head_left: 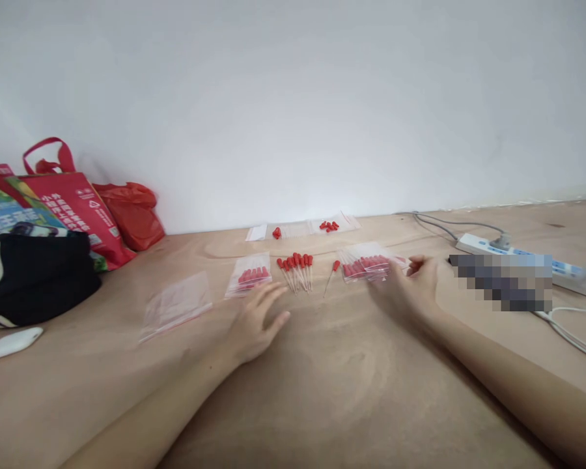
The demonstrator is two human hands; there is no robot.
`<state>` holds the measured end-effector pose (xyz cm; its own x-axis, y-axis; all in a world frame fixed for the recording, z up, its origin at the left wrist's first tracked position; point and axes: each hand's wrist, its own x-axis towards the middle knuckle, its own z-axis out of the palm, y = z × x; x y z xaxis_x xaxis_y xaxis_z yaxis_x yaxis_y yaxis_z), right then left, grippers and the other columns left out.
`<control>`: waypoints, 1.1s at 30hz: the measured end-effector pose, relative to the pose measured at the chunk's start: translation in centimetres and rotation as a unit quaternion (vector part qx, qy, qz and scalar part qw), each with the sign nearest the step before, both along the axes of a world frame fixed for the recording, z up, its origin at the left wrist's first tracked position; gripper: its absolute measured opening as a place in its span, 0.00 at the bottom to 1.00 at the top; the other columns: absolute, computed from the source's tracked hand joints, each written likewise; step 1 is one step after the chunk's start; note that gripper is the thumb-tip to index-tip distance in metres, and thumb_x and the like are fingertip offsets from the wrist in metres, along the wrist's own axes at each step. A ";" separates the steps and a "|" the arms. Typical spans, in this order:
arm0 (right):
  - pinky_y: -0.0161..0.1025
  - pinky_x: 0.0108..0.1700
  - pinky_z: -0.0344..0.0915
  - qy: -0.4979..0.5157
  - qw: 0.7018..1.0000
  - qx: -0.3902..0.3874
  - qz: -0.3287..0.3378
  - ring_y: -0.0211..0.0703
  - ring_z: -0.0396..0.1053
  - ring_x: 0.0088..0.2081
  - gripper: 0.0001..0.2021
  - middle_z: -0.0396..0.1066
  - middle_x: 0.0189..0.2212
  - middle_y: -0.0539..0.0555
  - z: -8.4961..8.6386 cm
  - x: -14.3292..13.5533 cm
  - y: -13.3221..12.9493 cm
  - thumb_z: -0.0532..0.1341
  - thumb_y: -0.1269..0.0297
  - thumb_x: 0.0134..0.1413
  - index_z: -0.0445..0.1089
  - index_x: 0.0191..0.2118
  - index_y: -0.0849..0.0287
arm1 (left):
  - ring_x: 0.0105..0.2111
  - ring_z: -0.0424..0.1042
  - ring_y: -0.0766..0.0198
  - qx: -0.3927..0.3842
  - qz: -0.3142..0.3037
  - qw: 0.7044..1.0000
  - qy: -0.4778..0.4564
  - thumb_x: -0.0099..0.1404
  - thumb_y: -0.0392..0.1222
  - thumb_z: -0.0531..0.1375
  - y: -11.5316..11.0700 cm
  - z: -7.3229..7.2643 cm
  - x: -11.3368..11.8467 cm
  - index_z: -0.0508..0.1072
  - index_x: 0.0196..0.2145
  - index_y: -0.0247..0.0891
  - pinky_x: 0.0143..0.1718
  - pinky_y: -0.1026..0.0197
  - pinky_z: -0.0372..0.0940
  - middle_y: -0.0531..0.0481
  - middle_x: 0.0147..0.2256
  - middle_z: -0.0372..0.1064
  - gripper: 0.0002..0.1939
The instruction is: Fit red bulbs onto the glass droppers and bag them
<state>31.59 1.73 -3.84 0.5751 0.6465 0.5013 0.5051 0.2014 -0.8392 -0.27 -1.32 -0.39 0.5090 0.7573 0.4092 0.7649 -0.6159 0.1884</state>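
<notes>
My left hand [258, 322] hovers low over the table with fingers spread, just in front of a small clear bag of red-tipped pieces [249, 276]. Beside it lies a fan of several red-topped thin sticks [297, 270], and a single one [331, 276] rests to their right. My right hand [415, 283] is at the right edge of overlapping clear bags with red-tipped pieces [364, 262]; its fingers are curled and blurred, and whether they grip a bag is unclear. Flat clear bags [178, 305] lie at the left.
Along the wall are clear bags [295, 229] and loose red tips [329, 227]. A red shopping bag [78, 208], red plastic bag [131, 215], black cloth bag [43, 277] and white object [12, 343] are left; a power strip [522, 254] and cables are right.
</notes>
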 end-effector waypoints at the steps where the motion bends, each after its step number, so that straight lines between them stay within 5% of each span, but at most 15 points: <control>1: 0.32 0.25 0.58 -0.062 0.998 0.003 0.025 0.34 0.59 0.23 0.11 0.60 0.23 0.47 0.3 -0.6 -0.3 0.57 0.59 0.44 0.58 0.33 0.58 | 0.53 0.53 0.57 0.026 0.045 0.999 -0.009 0.62 0.47 0.48 0.7 0.2 -1.1 0.61 0.49 0.39 0.54 0.52 0.50 0.46 0.51 0.58 0.19; 5: 0.35 0.29 0.57 -0.296 0.927 -0.141 0.184 0.38 0.63 0.26 0.08 0.65 0.25 0.50 1.7 -4.8 -0.8 0.53 0.61 0.48 0.60 0.33 0.58 | 0.51 0.56 0.51 0.082 0.290 0.953 0.007 0.59 0.48 0.48 3.8 0.5 -6.9 0.65 0.46 0.32 0.52 0.50 0.52 0.39 0.48 0.60 0.22; 9: 0.38 0.32 0.59 -0.366 0.872 -0.280 0.169 0.48 0.66 0.36 0.13 0.65 0.37 0.62 3.0 -9.3 0.8 0.51 0.62 0.51 0.58 0.41 0.63 | 0.55 0.47 0.38 -0.008 0.489 0.870 0.059 0.60 0.52 0.44 5.6 0.4 -12.1 0.58 0.52 0.23 0.47 0.40 0.52 0.27 0.50 0.55 0.31; 13: 0.40 0.36 0.60 -0.346 0.859 -0.341 0.161 0.52 0.66 0.41 0.14 0.64 0.38 0.68 3.7 -11.4 3.1 0.51 0.71 0.49 0.56 0.44 0.69 | 0.50 0.55 0.32 -0.112 0.504 0.850 0.104 0.57 0.60 0.44 6.3 -0.3 -14.5 0.60 0.50 0.19 0.41 0.39 0.56 0.21 0.48 0.56 0.38; 17: 0.40 0.37 0.60 -0.339 0.860 -0.346 0.162 0.53 0.65 0.42 0.16 0.64 0.37 0.70 3.8 -12.0 3.9 0.50 0.78 0.47 0.55 0.45 0.72 | 0.44 0.63 0.41 -0.088 0.461 0.870 0.149 0.60 0.49 0.44 6.5 -0.6 -14.9 0.71 0.40 0.31 0.40 0.45 0.58 0.32 0.43 0.66 0.24; 22: 0.42 0.37 0.60 -0.343 0.864 -0.327 0.167 0.53 0.65 0.40 0.24 0.63 0.40 0.71 3.9 -11.7 2.9 0.48 0.80 0.44 0.49 0.51 0.73 | 0.42 0.66 0.46 -0.026 0.464 0.873 0.147 0.61 0.45 0.44 5.5 1.0 -13.8 0.72 0.36 0.33 0.41 0.47 0.59 0.38 0.44 0.66 0.20; 25: 0.43 0.37 0.60 -0.327 0.895 -0.248 0.175 0.52 0.65 0.39 0.29 0.64 0.40 0.69 4.1 -10.0 2.0 0.47 0.77 0.45 0.40 0.56 0.72 | 0.48 0.61 0.53 0.090 0.379 0.919 0.065 0.61 0.45 0.45 4.5 2.6 -11.8 0.70 0.39 0.35 0.48 0.50 0.56 0.43 0.46 0.65 0.19; 27: 0.43 0.36 0.61 -0.283 0.925 -0.166 0.193 0.49 0.65 0.36 0.28 0.65 0.36 0.65 3.9 -8.3 1.4 0.46 0.73 0.48 0.39 0.57 0.70 | 0.49 0.60 0.58 0.123 0.237 0.964 0.007 0.62 0.44 0.45 3.8 3.5 -9.6 0.71 0.39 0.37 0.50 0.53 0.55 0.46 0.46 0.65 0.18; 30: 0.39 0.31 0.62 -0.157 0.963 -0.064 0.210 0.42 0.64 0.28 0.28 0.65 0.30 0.56 3.1 -5.5 0.0 0.47 0.66 0.51 0.40 0.57 0.66 | 0.51 0.58 0.58 0.073 -0.023 0.997 0.006 0.62 0.43 0.47 2.2 4.2 -4.9 0.72 0.37 0.44 0.52 0.53 0.53 0.51 0.48 0.64 0.15; 33: 0.32 0.21 0.59 0.004 0.973 -0.026 0.229 0.35 0.61 0.21 0.32 0.62 0.27 0.49 2.0 -3.2 -1.4 0.52 0.62 0.48 0.37 0.58 0.59 | 0.52 0.56 0.59 -0.045 -0.219 0.972 0.065 0.62 0.40 0.48 0.3 4.0 0.3 0.69 0.42 0.55 0.54 0.51 0.49 0.58 0.48 0.63 0.16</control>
